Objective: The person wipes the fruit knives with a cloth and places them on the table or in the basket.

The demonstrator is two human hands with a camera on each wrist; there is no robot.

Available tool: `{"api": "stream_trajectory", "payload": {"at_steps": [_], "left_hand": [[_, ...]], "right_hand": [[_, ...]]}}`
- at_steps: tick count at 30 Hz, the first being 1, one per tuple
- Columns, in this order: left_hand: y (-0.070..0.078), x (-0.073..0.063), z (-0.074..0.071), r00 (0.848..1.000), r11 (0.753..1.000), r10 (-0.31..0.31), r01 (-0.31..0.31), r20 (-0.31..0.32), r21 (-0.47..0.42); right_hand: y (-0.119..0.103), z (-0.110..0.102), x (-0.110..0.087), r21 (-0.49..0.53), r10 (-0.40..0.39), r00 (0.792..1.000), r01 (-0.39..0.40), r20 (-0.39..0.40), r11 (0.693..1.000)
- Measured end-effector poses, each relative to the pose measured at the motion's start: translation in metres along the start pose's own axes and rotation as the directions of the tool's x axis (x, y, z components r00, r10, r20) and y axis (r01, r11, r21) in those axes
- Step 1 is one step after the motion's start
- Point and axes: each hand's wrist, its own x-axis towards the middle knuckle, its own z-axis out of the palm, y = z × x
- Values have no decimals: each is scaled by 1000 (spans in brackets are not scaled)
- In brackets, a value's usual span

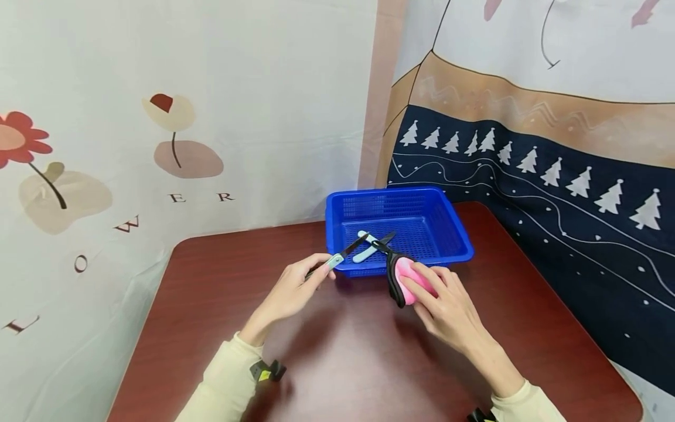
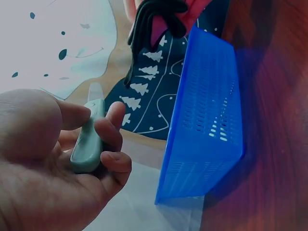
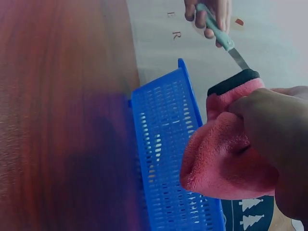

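Note:
My left hand point(image 1: 295, 287) grips a small knife point(image 1: 335, 261) by its pale green handle, with the blade pointing away toward the basket. In the left wrist view the fingers and thumb wrap the knife handle point(image 2: 88, 139). My right hand point(image 1: 448, 302) holds a fluffy pink cloth point(image 1: 408, 278) with a black border, bunched in the fingers just in front of the basket's near rim. Inside the blue basket point(image 1: 459, 225) lie two more knives, one with a pale handle point(image 1: 364, 254), crossing each other. The right wrist view shows the pink cloth point(image 3: 226, 154) close to the knife blade point(image 3: 238, 58).
The basket has perforated walls and stands at the back of a reddish-brown table point(image 1: 221, 287). A pale printed cloth point(image 1: 263, 117) hangs behind the table, and a dark cloth with white trees point(image 1: 527, 193) hangs along the right.

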Motion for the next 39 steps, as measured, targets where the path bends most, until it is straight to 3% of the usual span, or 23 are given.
{"api": "stream_trajectory", "payload": {"at_steps": [6, 14, 23, 29, 39], "left_hand": [[1, 25, 1, 999, 996, 47, -47, -1, 71], [8, 65, 8, 996, 989, 93, -94, 16, 115], [18, 111, 18, 992, 983, 81, -96, 95, 155], [25, 138, 31, 986, 976, 67, -97, 154, 196], [29, 171, 59, 973, 948, 95, -152, 210, 278]], "right_hand": [[-1, -3, -10, 17, 8, 997, -9, 76, 1000], [-4, -9, -21, 47, 75, 983, -84, 168, 995], [-4, -12, -29, 33, 90, 976, -98, 198, 995], [-4, -12, -32, 23, 93, 971, -100, 222, 995], [-3, -10, -35, 49, 79, 971, -92, 227, 995]]}}
